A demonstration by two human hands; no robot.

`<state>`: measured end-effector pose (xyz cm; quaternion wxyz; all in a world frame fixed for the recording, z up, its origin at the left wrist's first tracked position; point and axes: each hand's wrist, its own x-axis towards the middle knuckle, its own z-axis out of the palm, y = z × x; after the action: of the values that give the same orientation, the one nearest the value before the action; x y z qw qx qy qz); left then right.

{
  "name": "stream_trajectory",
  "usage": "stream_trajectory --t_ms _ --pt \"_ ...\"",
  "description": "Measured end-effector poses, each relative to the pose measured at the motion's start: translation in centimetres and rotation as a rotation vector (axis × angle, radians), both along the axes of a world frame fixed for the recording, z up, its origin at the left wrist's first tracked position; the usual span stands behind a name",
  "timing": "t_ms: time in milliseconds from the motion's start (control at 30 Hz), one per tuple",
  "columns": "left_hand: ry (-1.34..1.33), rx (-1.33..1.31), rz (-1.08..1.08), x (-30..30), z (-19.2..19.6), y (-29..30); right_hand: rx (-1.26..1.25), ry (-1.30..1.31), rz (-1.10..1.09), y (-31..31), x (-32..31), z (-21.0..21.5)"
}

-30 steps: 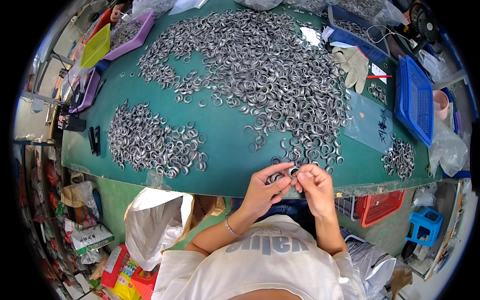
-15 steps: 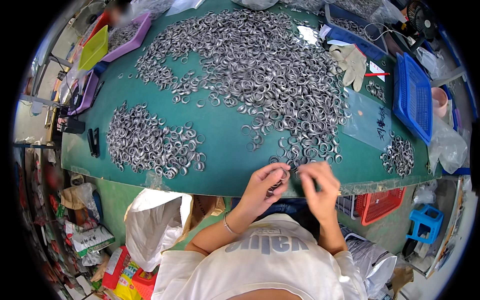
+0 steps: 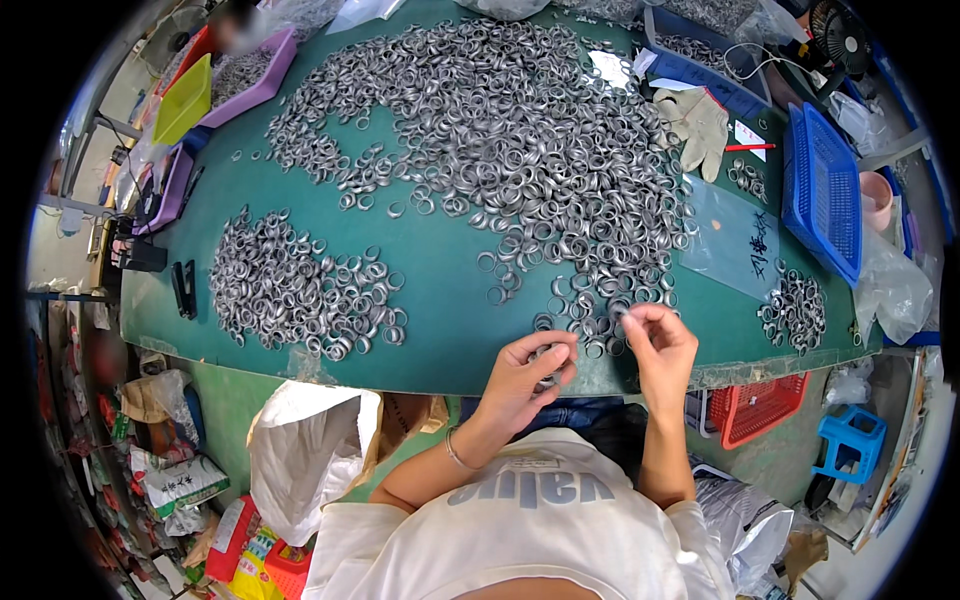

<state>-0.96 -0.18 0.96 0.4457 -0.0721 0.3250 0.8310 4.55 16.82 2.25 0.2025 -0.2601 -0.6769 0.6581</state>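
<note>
Metal rings cover much of the green table [image 3: 445,290] in front of me. My left hand [image 3: 522,378] is closed around several grey metal rings [image 3: 547,366] at the table's near edge. To its right, my right hand [image 3: 664,350] pinches a ring [image 3: 619,312] between thumb and fingertips, at the near tip of the large ring pile [image 3: 540,150]. That pile spreads far back across the table. A smaller heap of rings [image 3: 290,290] lies at the left, and a little cluster of rings [image 3: 793,312] at the right.
Blue baskets [image 3: 822,200], a work glove [image 3: 695,128], a red pen [image 3: 750,147] and a clear plastic bag [image 3: 735,240] lie at the right. A black stapler [image 3: 184,288] is at the left edge. Below the table stand an open white sack [image 3: 310,450] and a red basket [image 3: 760,410].
My right hand has moved right, away from my left hand, and now pinches a ring by the pile; it was blurred before. My left hand stays almost in place, still holding rings.
</note>
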Motion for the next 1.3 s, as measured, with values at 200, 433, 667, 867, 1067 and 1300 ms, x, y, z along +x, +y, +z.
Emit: stream_trajectory --t_ms 200,433,667,867,1067,1300 --pt "0.029 -0.081 -0.040 0.4 0.2 0.3 0.710 0.239 0.291 -3.2 0.8 2.3" --pt "0.025 0.080 -0.035 0.0 0.3 -0.3 0.739 0.029 0.002 -0.1 -0.1 0.9" --pt "0.016 0.093 -0.034 0.2 0.0 -0.2 1.073 -0.209 0.031 0.6 -1.6 -0.4" --pt "-0.003 -0.043 -0.028 0.3 0.5 -0.2 0.366 -0.013 -0.088 -0.8 -0.4 0.1" --pt "0.134 -0.099 -0.005 0.6 2.4 1.0 0.224 0.152 0.043 -3.1 1.0 2.2" --pt "0.195 -0.073 -0.027 0.6 3.5 0.8 0.376 0.320 0.021 -3.7 1.0 2.9"
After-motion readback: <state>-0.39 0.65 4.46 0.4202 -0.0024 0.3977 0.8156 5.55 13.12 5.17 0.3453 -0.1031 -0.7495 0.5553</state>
